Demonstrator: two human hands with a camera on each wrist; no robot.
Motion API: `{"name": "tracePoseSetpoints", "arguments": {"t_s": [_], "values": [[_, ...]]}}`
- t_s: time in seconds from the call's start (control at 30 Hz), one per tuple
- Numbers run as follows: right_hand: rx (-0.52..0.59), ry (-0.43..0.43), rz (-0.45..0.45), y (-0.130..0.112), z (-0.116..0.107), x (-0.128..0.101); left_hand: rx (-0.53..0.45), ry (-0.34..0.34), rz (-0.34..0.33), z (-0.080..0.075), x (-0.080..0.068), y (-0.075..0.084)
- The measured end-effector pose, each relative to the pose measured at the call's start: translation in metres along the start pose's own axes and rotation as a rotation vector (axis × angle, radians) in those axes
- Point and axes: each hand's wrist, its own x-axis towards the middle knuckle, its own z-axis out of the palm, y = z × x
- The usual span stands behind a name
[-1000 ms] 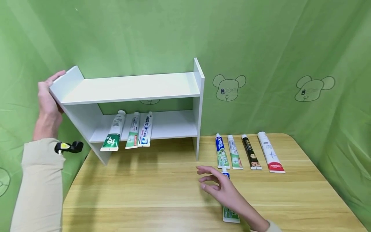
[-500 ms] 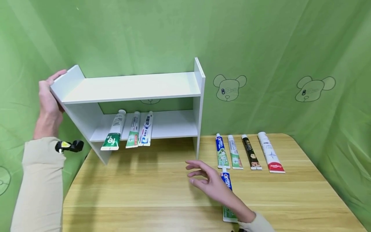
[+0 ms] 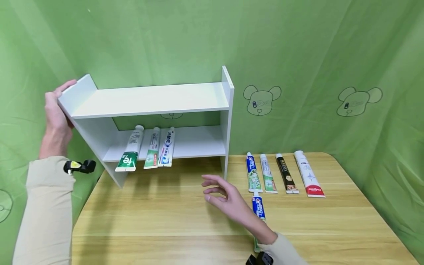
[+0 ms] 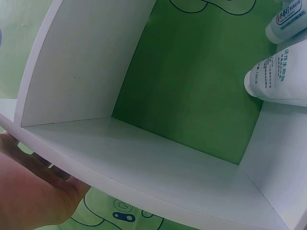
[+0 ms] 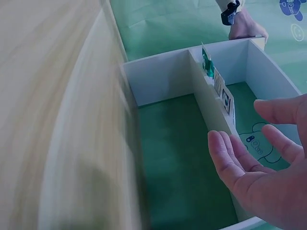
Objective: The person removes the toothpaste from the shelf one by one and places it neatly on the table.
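My left hand (image 3: pixel 57 112) grips the upper left side panel of a white two-tier shelf (image 3: pixel 150 99); in the left wrist view its fingers lie partly hidden behind the panel. Three toothpaste tubes lie on the lower board: a green-and-white tube (image 3: pixel 130 149), a white-and-green one (image 3: pixel 153 149) and a white-and-blue one (image 3: pixel 167 147). Their flat ends jut past the front edge. My right hand (image 3: pixel 228 200), loosely bent and holding nothing, hovers over the table in front of the shelf's right side. Beneath its forearm lies a blue-and-green toothpaste tube (image 3: pixel 258 207), partly covered.
Right of the shelf, a row of tubes lies on the wooden table (image 3: pixel 149 228): a blue-and-green tube (image 3: pixel 253 173), a white-and-green tube (image 3: pixel 268 175), a black tube (image 3: pixel 287 175) and a white-and-red tube (image 3: pixel 309 175). A green curtain (image 3: pixel 298 55) hangs behind.
My right hand has moved left, away from the blue-and-green tube and towards the shelf, uncovering the tube's upper part. My left hand and the shelf have stayed in place.
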Motion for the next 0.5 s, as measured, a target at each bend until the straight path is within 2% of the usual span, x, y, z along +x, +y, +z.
{"name": "tracePoseSetpoints", "arguments": {"t_s": [0.5], "values": [[0.040, 0.020, -0.034, -0.007, 0.016, 0.030, -0.019, 0.003, 0.002, 0.000, 0.000, 0.000]]}}
